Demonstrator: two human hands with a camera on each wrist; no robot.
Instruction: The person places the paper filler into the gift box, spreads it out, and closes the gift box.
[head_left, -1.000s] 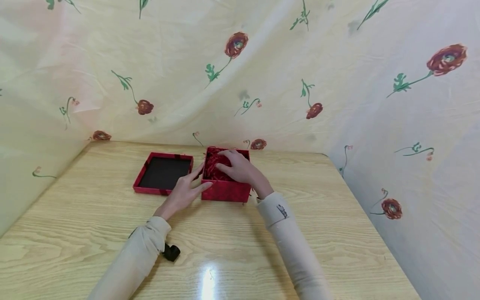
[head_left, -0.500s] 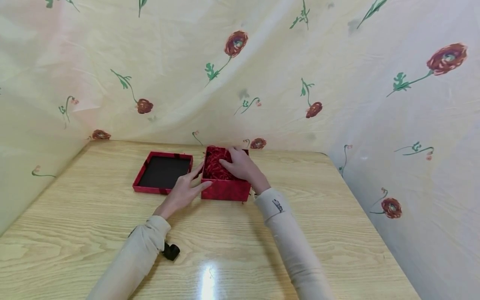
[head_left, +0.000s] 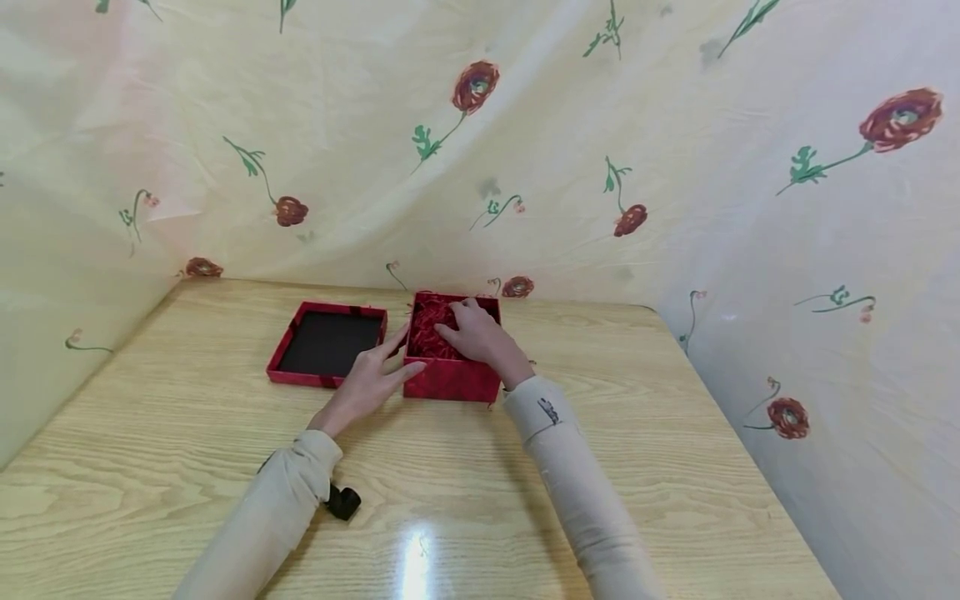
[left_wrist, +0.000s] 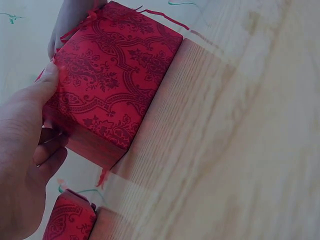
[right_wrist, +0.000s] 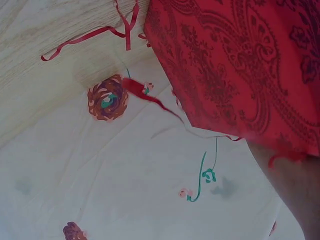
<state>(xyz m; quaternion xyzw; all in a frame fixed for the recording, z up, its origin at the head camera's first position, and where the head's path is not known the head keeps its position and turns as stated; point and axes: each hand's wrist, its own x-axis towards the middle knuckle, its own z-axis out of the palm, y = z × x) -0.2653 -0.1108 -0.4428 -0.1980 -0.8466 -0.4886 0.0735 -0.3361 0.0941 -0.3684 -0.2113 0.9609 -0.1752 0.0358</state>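
A red patterned gift box (head_left: 452,381) stands uncovered at the back of the table, filled with red shredded paper (head_left: 432,327). My left hand (head_left: 366,382) steadies its near left corner. In the left wrist view, the thumb (left_wrist: 47,77) lies on the front face near the rim, and the fingers (left_wrist: 51,152) bend against the side wall. My right hand (head_left: 477,333) reaches into the box over the right part of the paper, thumb apart from the fingers. Its fingertips are hidden in the paper. In the right wrist view, the box wall (right_wrist: 235,65) covers most of that hand.
The red lid (head_left: 327,343) lies upturned left of the box, its black inside showing. A small black object (head_left: 343,503) sits partly under the left sleeve. Loose red paper strips (right_wrist: 85,42) lie on the table by the box. Floral cloth (head_left: 337,150) hangs close behind.
My right hand has moved a little to the right inside the box, uncovering more shredded paper on the left. The left hand keeps its place at the corner.
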